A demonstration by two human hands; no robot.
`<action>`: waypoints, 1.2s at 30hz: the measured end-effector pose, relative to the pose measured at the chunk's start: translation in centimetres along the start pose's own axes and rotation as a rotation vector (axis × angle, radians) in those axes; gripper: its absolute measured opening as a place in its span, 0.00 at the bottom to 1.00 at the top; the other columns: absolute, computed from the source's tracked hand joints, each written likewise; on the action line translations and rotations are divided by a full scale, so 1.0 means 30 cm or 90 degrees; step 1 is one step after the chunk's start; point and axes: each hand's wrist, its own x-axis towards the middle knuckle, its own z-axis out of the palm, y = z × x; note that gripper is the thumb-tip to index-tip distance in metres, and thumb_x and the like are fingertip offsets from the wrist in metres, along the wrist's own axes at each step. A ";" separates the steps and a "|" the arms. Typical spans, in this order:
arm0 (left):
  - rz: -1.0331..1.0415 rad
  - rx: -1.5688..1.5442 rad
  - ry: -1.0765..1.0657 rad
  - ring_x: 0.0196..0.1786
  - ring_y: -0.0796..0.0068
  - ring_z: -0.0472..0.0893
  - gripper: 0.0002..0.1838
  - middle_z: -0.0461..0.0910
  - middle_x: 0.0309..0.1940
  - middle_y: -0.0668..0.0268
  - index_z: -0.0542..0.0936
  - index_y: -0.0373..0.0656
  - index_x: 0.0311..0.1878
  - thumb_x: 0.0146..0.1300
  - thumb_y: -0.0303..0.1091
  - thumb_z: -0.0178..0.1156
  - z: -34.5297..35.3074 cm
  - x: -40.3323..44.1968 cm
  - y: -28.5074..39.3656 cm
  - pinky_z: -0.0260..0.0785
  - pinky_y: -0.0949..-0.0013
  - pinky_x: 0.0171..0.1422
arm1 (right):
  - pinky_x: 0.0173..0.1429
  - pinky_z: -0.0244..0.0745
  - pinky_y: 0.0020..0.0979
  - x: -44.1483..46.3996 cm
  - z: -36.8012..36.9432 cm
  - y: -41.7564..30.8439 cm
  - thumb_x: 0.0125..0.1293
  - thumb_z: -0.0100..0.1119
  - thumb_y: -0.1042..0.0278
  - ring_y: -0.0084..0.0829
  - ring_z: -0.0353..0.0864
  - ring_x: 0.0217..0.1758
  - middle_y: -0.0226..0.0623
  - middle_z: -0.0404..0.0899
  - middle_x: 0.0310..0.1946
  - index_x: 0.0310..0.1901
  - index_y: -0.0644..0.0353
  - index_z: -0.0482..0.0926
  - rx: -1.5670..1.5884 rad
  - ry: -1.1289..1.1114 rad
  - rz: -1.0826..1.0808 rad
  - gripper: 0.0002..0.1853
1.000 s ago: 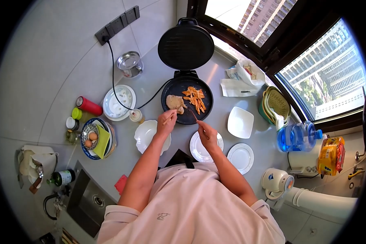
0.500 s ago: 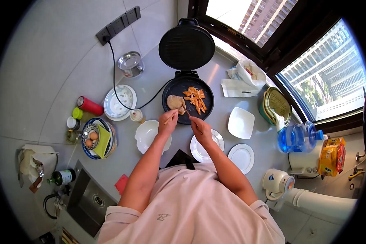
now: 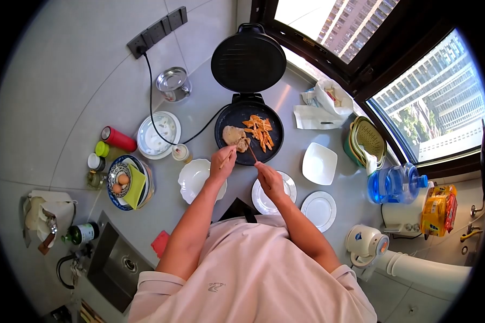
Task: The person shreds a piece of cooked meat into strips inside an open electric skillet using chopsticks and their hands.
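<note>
My left hand (image 3: 222, 163) is closed on a thin wooden stick, its tip at the near edge of a piece of meat (image 3: 234, 135) in the open black electric pan (image 3: 275, 148). Closed too, my right hand (image 3: 270, 180) holds a thin dark utensil (image 3: 253, 154) whose tip points up into the pan beside the meat. Whether it is a chopstick or a knife I cannot make out. Orange-brown strips of food (image 3: 261, 131) lie in the pan's right half. Past the pan stands its raised lid (image 3: 248, 63).
Near my forearms are a scalloped white bowl (image 3: 191, 180), two white plates (image 3: 318, 210) and a square bowl (image 3: 319, 163). A power cord (image 3: 203, 128) crosses the counter at left. Stacked bowls with eggs (image 3: 120, 183) stand left; baskets (image 3: 367, 137) and a water jug (image 3: 393, 182) stand right.
My right hand first moved left toward my left hand, then back slightly right and toward me. The utensil's tip shifted near the meat. My left hand stayed nearly in place.
</note>
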 end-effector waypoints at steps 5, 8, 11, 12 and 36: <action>-0.012 -0.013 0.003 0.45 0.46 0.91 0.09 0.91 0.41 0.49 0.89 0.38 0.52 0.75 0.31 0.66 0.002 -0.002 0.003 0.83 0.54 0.48 | 0.61 0.88 0.42 -0.016 -0.022 0.022 0.69 0.67 0.82 0.52 0.92 0.57 0.50 0.91 0.57 0.59 0.63 0.86 -0.037 0.006 -0.013 0.18; -0.009 -0.011 0.009 0.45 0.46 0.91 0.10 0.91 0.41 0.48 0.89 0.38 0.52 0.75 0.32 0.66 0.003 -0.005 -0.004 0.83 0.55 0.47 | 0.60 0.89 0.41 -0.012 -0.040 0.039 0.72 0.67 0.81 0.52 0.93 0.55 0.49 0.91 0.55 0.59 0.62 0.86 -0.063 0.058 0.014 0.16; -0.013 -0.013 0.019 0.44 0.46 0.92 0.10 0.91 0.41 0.48 0.89 0.38 0.53 0.75 0.31 0.66 0.006 -0.004 -0.024 0.83 0.56 0.47 | 0.59 0.89 0.41 0.021 -0.059 0.012 0.73 0.67 0.80 0.51 0.93 0.54 0.49 0.92 0.53 0.58 0.62 0.87 -0.038 0.073 0.011 0.14; -0.018 -0.016 0.022 0.44 0.46 0.92 0.09 0.91 0.41 0.48 0.89 0.38 0.53 0.76 0.31 0.66 0.005 -0.005 -0.015 0.83 0.56 0.47 | 0.59 0.89 0.41 0.026 -0.058 0.000 0.73 0.67 0.80 0.51 0.93 0.54 0.49 0.92 0.53 0.58 0.62 0.87 -0.028 0.077 0.007 0.14; 0.002 -0.018 0.012 0.45 0.47 0.92 0.10 0.91 0.42 0.47 0.89 0.37 0.53 0.76 0.32 0.66 -0.010 -0.054 0.007 0.83 0.56 0.49 | 0.60 0.88 0.41 0.040 0.021 -0.056 0.72 0.66 0.83 0.53 0.93 0.56 0.52 0.91 0.54 0.59 0.63 0.87 0.011 0.009 -0.004 0.16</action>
